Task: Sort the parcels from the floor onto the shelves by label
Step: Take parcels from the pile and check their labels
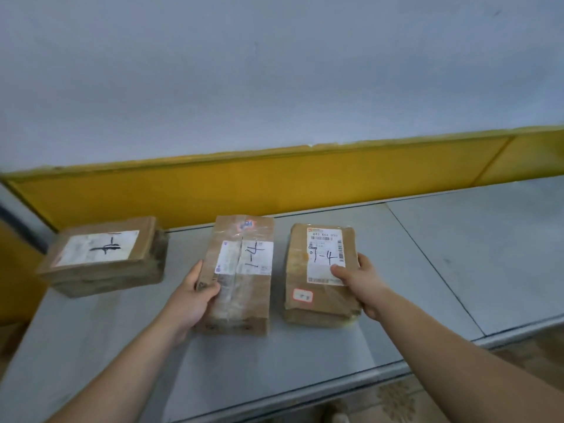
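Three brown parcels flat on a grey shelf (457, 254), in a row from 9 to 3 o'clock; on each a white label (244, 257) with 1-4 written by hand.

At 9 o'clock of the row, the left parcel (102, 254), well apart from the other two; turned so that its writing runs sideways; untouched.

In the centre, the middle parcel (241, 270), long side toward 12 o'clock; gripped at its 8 o'clock edge by the left hand (195, 296), thumb over the top face, fingers along the side.

Just beside it at 3 o'clock, across a narrow strip of shelf, the right parcel (320, 273); gripped at its 4 o'clock edge by the right hand (363, 282), thumb pressed on the lower part of its label, fingers along the side.

Cannot tell whether either gripped parcel rests fully on the shelf or is slightly raised.

Bare forearms (122, 377) in from 6 o'clock, one to each parcel.

At 12 o'clock behind the row, a yellow band (244, 184) along the foot of a pale wall (274, 71); at 5 o'clock, past the shelf's front lip, a patch of patterned floor (427, 401).
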